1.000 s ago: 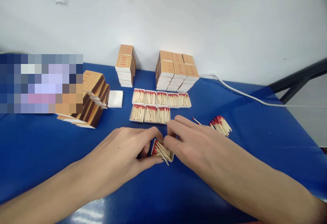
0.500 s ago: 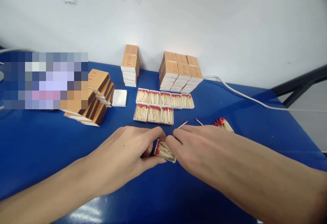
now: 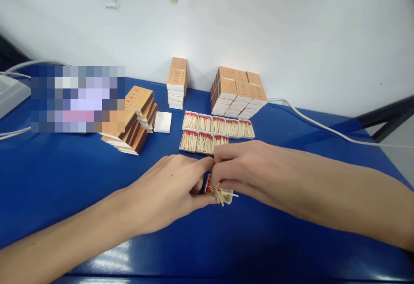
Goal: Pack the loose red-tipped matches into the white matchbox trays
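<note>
Close in front of me, a small white matchbox tray (image 3: 229, 199) full of red-headed matches is held at its left side by my left hand (image 3: 174, 184), with thumb and fingers closed around it. Over this tray, my right hand (image 3: 247, 163) pinches several matches (image 3: 220, 197), which point downward at an angle. A match lies crosswise, its end sticking out past the tray's right side. Just beyond the hands, filled match trays (image 3: 205, 123) stand side by side in two rows. My right hand covers part of the nearer row.
Closed matchboxes stand stacked by the wall, in a wide block (image 3: 239, 89) and a narrow column (image 3: 177, 79). More matchboxes (image 3: 139, 99) are piled at left, beside a white tray (image 3: 162, 122). A white cable (image 3: 318, 130) crosses the blue table's (image 3: 129, 258) right side.
My right hand now shows several matches pinched over the tray, at changed angles. The loose match pile on the right is now hidden behind my right arm. The view has shifted left.
</note>
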A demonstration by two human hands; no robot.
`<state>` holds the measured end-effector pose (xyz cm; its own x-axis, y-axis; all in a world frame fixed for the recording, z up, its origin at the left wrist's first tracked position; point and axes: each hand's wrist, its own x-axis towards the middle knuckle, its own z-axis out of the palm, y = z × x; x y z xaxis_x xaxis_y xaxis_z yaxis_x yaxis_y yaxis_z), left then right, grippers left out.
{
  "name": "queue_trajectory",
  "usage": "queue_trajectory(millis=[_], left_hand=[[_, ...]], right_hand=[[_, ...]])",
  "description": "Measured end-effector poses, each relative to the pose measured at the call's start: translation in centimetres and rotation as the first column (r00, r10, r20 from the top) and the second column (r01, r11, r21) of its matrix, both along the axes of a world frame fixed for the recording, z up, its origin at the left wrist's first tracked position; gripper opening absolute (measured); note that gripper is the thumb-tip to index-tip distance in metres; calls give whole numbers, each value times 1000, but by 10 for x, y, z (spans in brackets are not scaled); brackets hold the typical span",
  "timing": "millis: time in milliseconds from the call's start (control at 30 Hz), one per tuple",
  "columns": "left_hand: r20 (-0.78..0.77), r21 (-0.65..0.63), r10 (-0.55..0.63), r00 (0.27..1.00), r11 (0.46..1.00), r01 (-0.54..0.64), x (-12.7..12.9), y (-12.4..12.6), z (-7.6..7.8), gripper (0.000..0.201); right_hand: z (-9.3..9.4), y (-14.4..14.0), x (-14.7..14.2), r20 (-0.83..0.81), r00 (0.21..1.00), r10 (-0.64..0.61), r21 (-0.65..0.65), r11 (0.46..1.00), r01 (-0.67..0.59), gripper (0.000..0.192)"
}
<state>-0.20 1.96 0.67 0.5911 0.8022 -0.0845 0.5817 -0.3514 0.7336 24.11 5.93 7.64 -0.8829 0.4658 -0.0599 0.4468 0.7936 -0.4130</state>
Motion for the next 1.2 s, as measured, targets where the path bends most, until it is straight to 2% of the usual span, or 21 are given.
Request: queue_trajectory(millis=[100, 167, 267, 333, 400, 533, 667, 867, 1067, 1200], left_hand=[[9, -10, 12, 1000, 1000, -12, -1, 2, -1, 23], [13, -16, 13, 1000, 1000, -12, -2, 2, -1, 23], [12, -11, 20, 1000, 1000, -20, -2, -1, -2, 25], [10, 3, 37, 999, 999, -37, -1, -4, -2, 24], [7, 17, 65, 998, 998, -65, 0, -6, -2, 25], [-5, 33, 120, 993, 992, -120, 3, -9, -1, 31], [-15, 75, 133, 991, 988, -132, 6, -11, 1, 32], [-15, 113, 134, 991, 985, -131, 7, -12, -1, 26], [20, 80, 163, 986, 983, -165, 10, -12, -3, 26], [46, 61, 143, 989, 987, -145, 9, -11, -5, 30]], right_hand=[[-1, 7, -8, -1, 999, 33, -159, 987, -33, 24], [-4, 5, -7, -45, 999, -26, -190, 982, 17, 20], [-12, -7, 4, -121, 979, -161, -194, 972, 136, 13], [-19, -18, 13, -155, 946, -285, -160, 952, 261, 13], [-27, -28, 21, -193, 913, -359, -121, 932, 341, 13], [-45, -36, 31, -191, 919, -344, -134, 937, 323, 3], [-57, -34, 32, -265, 916, -301, -152, 951, 269, 13], [-66, -36, 31, -374, 874, -310, -152, 950, 272, 12], [-74, -36, 27, -401, 894, -202, -66, 979, 191, 13], [-74, -39, 25, -433, 866, -252, -114, 968, 224, 11]])
